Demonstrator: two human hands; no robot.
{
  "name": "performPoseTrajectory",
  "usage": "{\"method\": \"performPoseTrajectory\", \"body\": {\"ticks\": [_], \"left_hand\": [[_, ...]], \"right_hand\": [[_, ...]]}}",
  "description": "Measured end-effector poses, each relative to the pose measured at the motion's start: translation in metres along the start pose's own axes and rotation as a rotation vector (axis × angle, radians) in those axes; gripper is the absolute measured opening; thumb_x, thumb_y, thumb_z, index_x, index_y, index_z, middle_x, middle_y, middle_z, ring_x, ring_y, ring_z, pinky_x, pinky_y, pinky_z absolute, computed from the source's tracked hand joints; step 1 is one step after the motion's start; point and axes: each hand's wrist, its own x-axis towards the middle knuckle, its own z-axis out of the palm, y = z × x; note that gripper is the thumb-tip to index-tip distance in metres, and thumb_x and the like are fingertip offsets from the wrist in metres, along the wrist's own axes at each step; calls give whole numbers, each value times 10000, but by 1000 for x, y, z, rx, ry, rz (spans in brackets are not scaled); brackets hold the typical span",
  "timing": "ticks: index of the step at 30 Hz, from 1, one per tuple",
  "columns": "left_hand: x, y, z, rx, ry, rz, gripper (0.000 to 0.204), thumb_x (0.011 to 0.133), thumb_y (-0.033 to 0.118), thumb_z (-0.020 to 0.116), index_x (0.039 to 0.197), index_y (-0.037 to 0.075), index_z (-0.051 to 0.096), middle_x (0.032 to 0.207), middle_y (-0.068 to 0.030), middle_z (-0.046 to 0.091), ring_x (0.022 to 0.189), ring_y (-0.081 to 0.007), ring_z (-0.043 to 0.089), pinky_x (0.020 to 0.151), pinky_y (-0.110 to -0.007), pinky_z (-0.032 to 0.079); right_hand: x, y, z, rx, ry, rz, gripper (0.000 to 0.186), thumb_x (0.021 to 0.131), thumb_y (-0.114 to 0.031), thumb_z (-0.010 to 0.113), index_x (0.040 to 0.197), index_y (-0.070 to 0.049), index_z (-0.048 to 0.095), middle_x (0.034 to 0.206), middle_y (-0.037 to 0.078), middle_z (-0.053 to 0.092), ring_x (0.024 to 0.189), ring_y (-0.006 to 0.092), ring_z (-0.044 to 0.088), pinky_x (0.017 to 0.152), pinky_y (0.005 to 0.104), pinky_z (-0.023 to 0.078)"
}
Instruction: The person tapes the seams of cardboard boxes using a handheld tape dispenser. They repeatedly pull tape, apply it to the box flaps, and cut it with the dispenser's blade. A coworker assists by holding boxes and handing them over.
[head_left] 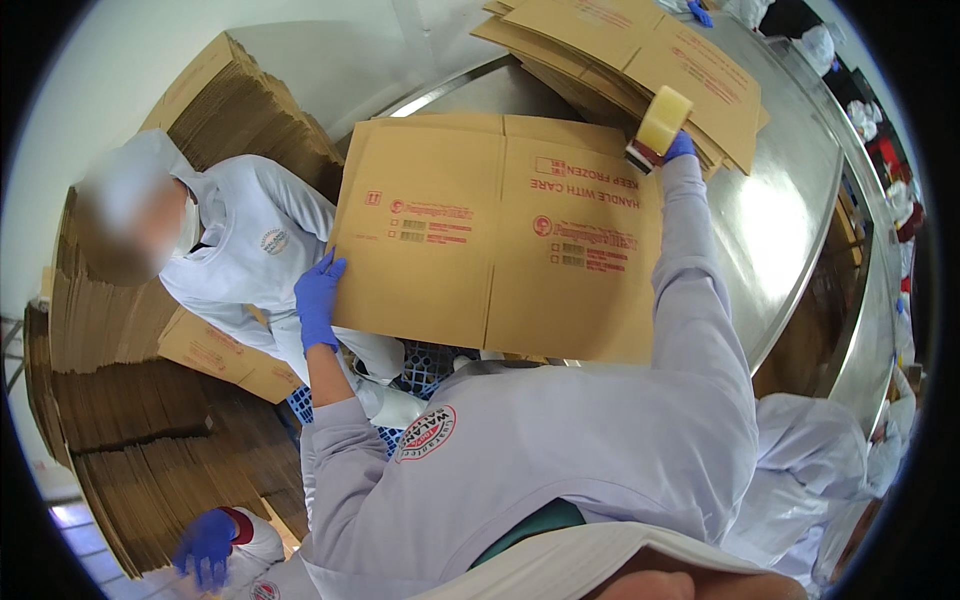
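A flattened cardboard box point(430, 265) with red print lies spread before me, partly over the steel table. In its blue glove, my left hand point(318, 295) is closed on the box's lower left edge, fingers on top. Stretched out to the far right, my right hand point(680, 148), also gloved in blue, is closed on a tape dispenser point(645, 155). A wide roll of yellowish tape point(664, 118) sits on the dispenser, above the box's far right corner. The box partly hides the table beneath it.
More flat boxes point(690, 75) are piled on the steel table point(765, 225) at the far right. Tall stacks of folded cardboard point(140, 400) stand at the left. Close by on the left is a co-worker point(255, 235) in white; another blue-gloved hand point(208, 548) shows at lower left.
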Motion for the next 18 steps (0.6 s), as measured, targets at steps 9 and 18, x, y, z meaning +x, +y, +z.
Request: {"method": "performPoseTrajectory", "body": {"ticks": [9, 18], "left_hand": [[-34, 30, 64, 202, 147, 109, 433, 790, 344, 520, 1171, 142, 484, 974, -181, 580, 896, -295, 557, 783, -361, 418], [-79, 60, 60, 473, -105, 373, 1126, 466, 462, 750, 1314, 27, 150, 1316, -207, 236, 1181, -405, 264, 884, -437, 321]], "right_hand": [[-8, -35, 47, 230, -318, 1, 169, 833, -183, 494, 994, -130, 491, 916, 42, 555, 873, 180, 534, 767, 322, 460], [-202, 24, 190, -1096, 23, -1019, 369, 644, -106, 609, 1009, -106, 553, 968, 56, 549, 834, 200, 536, 770, 293, 417]]}}
